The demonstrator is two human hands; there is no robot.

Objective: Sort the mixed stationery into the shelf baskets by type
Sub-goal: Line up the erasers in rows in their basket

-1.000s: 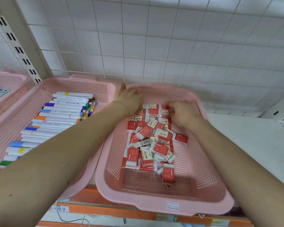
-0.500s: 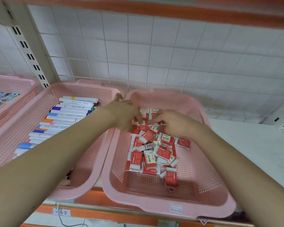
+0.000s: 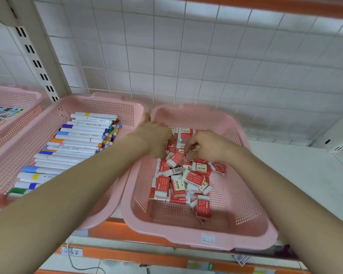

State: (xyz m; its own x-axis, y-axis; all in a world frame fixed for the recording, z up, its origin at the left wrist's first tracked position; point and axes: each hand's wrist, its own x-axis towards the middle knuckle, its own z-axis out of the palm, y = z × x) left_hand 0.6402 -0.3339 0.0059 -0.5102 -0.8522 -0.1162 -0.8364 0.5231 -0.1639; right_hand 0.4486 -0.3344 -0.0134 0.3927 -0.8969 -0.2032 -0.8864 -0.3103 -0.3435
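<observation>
A pile of red-and-white erasers (image 3: 186, 179) lies in the pink basket (image 3: 196, 237) on the right. Both of my hands reach into its far half. My left hand (image 3: 156, 137) hangs over the erasers at the back left with its thumb raised; its fingers curl down into the pile and their tips are hidden. My right hand (image 3: 208, 145) is close beside it, its curled fingertips pinching an eraser at the top of the pile. A few erasers stand in a neat row against the far wall.
A second pink basket (image 3: 107, 102) to the left holds several markers (image 3: 77, 139) laid in rows. A third pink basket (image 3: 14, 93) with printed packs sits at the far left. White shelf surface (image 3: 297, 175) lies to the right, a tiled wall behind.
My left hand has come off the basket's far rim and down onto the erasers. My right hand has shifted slightly toward it. The camera has tilted up.
</observation>
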